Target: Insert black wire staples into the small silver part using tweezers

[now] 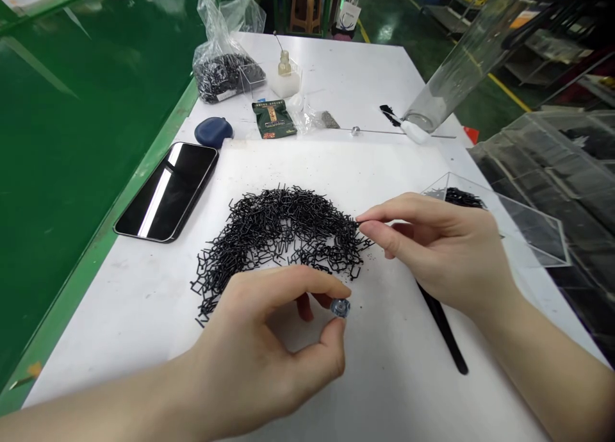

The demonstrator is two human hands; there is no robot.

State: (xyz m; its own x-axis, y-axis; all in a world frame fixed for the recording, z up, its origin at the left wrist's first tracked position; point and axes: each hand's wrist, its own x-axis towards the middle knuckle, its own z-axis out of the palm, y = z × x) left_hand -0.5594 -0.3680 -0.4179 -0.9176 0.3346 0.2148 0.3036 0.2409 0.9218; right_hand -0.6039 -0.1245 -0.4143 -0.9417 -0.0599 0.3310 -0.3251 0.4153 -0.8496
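Between the thumb and forefinger of my left hand is a small clear, round, bluish piece with a ring-shaped face. A curved heap of small black bent wire pieces lies on the white sheet beyond that hand. At the heap's right end, my right hand has its thumb and forefinger pinched together. A dark tip, apparently one of the bent wire pieces, shows at those fingertips; most of it is hidden. Under the right hand lies a slim black tool, its upper end covered.
A phone and a dark blue case lie at left. Farther back are a plastic bag of black parts, a small bottle, a green packet and a thin rod. A clear tray and tall clear cylinder stand right.
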